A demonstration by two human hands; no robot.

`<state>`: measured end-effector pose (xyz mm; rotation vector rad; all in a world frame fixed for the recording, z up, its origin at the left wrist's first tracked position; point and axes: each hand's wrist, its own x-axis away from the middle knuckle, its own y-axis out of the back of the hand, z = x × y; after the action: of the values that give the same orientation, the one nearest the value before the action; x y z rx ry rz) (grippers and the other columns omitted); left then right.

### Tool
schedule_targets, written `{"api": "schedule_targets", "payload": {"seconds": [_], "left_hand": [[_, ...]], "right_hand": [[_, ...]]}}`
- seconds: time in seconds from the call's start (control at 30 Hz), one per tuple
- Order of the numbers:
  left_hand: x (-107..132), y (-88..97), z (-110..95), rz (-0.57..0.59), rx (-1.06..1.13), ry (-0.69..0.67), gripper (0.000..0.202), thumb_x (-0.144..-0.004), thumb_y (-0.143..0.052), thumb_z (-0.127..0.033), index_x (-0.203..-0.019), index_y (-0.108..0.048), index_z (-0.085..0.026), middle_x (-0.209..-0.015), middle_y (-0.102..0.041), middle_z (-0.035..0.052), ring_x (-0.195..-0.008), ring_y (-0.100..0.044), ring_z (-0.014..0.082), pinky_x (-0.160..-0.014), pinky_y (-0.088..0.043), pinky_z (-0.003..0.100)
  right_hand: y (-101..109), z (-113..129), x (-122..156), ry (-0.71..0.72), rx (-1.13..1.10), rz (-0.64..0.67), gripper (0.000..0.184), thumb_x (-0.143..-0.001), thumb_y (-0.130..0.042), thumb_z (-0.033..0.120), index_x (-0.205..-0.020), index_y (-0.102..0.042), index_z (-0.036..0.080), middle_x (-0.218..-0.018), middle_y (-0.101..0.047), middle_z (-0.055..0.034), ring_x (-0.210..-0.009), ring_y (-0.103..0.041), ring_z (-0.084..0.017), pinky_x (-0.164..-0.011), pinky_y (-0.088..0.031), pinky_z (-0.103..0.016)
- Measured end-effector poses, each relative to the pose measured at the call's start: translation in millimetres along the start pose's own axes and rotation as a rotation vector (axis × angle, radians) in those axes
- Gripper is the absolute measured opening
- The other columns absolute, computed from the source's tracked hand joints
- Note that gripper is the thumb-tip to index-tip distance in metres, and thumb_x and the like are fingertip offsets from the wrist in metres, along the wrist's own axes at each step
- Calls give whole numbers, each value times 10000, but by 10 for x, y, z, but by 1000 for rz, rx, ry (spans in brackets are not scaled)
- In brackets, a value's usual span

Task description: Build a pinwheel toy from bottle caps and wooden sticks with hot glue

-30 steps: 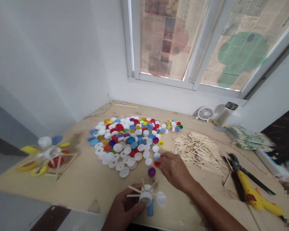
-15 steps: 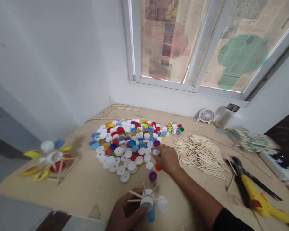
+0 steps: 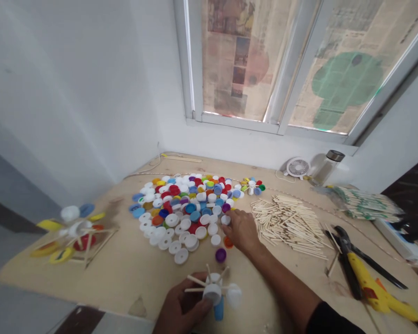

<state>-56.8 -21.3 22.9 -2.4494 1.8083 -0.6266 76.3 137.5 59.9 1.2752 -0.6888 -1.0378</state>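
Observation:
My left hand [image 3: 186, 304] grips a wheel-like piece [image 3: 212, 293] at the near edge of the table. It has white bottle caps at its centre with several wooden sticks poking out. A white cap [image 3: 234, 293] and a light blue cap [image 3: 218, 310] are on its sticks. My right hand [image 3: 242, 229] reaches to the right side of a heap of coloured bottle caps [image 3: 191, 239], thumb and fingers closed about a white bottle cap [image 3: 225, 220]. An orange cap [image 3: 228, 241] lies under that hand, and a purple cap [image 3: 220, 254] lies just nearer.
Loose wooden sticks [image 3: 289, 227] are piled right of the caps. Pliers [image 3: 343, 239] and a yellow glue gun [image 3: 372, 290] lie at the right. A cap-and-stick model [image 3: 78, 229] stands left, a smaller one [image 3: 252, 186] behind. A fan [image 3: 298, 167] and bottle [image 3: 329, 168] stand by the wall.
Almost nothing differs. My right hand stays at the caps' edge with a very slight shift, and my left hand keeps the stick piece in place. The view has moved a little.

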Motion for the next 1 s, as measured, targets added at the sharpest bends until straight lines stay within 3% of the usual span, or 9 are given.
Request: {"api": "schedule_targets", "payload": {"seconds": [0.2, 0.4, 0.57, 0.8, 1.0], "left_hand": [[-2, -16, -4, 28, 38, -6, 541, -378, -878, -517, -788, -738, -193, -736, -763, 53, -714, -675, 221, -722, -513, 309], [13, -19, -35, -1, 21, 31, 522, -368, -879, -519, -774, -748, -218, -752, -769, 38, -730, -680, 223, -716, -523, 295], [14, -38, -59, -15, -4, 1, 512, -357, -881, -509, -744, -752, -199, -716, -758, 36, -721, -672, 220, -696, -521, 277], [19, -70, -50, -39, 35, -19, 482, -354, -889, -478, -728, -756, -203, -703, -755, 36, -690, -657, 203, -676, -509, 261], [19, -46, 5, -46, 50, -17, 460, -371, -898, -424, -751, -756, -206, -698, -752, 27, -672, -650, 190, -676, -502, 259]], "right_hand": [[34, -59, 43, 21, -58, -50, 232, -847, -551, 221, -1066, -627, 203, -1047, -683, -85, -999, -596, -238, -843, -366, -348], [141, -321, 466, 102, -112, -36, 252, -859, -550, 197, -1095, -634, 230, -1091, -688, -53, -1009, -598, -211, -871, -365, -330], [110, -311, 666, 182, -124, -1, 254, -854, -568, 189, -1091, -640, 244, -988, -702, -33, -1002, -572, -224, -878, -347, -353], [127, -223, 401, 91, -66, -38, 244, -868, -545, 247, -1082, -658, 222, -1089, -682, -68, -1068, -544, -236, -915, -323, -370], [59, -34, 56, -16, 65, 15, 250, -865, -541, 347, -1010, -681, 199, -1011, -695, -98, -1013, -564, -270, -886, -333, -418]]}}
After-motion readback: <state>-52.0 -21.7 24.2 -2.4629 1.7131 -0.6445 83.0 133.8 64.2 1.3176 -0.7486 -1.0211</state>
